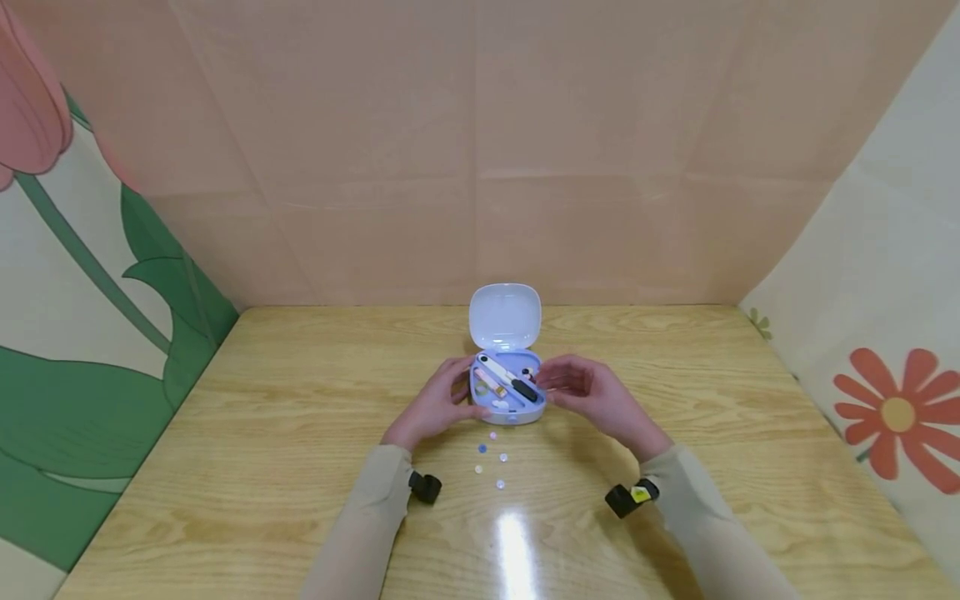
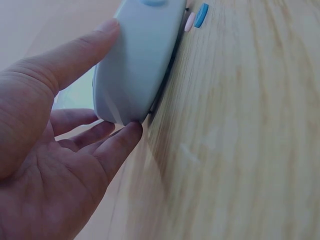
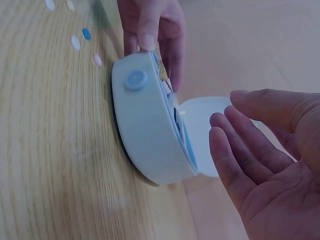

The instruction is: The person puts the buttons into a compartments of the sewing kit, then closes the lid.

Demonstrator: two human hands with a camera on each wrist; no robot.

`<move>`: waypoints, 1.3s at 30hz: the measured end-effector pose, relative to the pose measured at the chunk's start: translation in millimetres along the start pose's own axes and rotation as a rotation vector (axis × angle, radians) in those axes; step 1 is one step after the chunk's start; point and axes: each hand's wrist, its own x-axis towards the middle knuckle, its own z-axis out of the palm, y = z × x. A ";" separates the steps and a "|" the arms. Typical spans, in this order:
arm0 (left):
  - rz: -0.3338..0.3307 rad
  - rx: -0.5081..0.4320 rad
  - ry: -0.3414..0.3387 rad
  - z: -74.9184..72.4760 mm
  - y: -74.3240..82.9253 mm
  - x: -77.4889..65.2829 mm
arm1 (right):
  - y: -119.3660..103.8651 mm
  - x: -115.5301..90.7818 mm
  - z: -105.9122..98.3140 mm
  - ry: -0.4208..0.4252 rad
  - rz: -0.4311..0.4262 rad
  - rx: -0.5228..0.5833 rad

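Note:
A small pale blue case (image 1: 512, 418) stands on the table with its lid (image 1: 505, 315) raised at the back. Inside, a white tool with a black end (image 1: 510, 379) lies diagonally, among small pink, gold and white items. My left hand (image 1: 437, 404) holds the case from the left, thumb (image 2: 92, 47) on its front wall and fingertips at its side. At the right side hovers my right hand (image 1: 588, 390), fingers loosely bent. In the right wrist view nothing shows between its thumb and fingers (image 3: 225, 155).
Several small buttons lie in front of the case, among them a blue button (image 1: 482, 448), a pink button (image 1: 492, 435) and a white button (image 1: 500, 484). The wooden table (image 1: 315, 500) meets a plain backdrop (image 1: 360, 208) behind the case.

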 end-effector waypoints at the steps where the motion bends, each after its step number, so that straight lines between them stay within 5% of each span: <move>1: 0.000 -0.004 -0.001 0.0 0.0 -0.1 | -1.0 -1.1 1.0 -0.005 -0.004 0.004; 15: 0.002 -0.004 -0.004 -0.1 -0.3 0.3 | -17.2 -14.6 17.9 -0.057 0.004 0.027; 39: 0.009 0.002 0.003 1.0 -3.2 0.4 | -12.5 -28.0 32.0 -0.131 0.046 0.060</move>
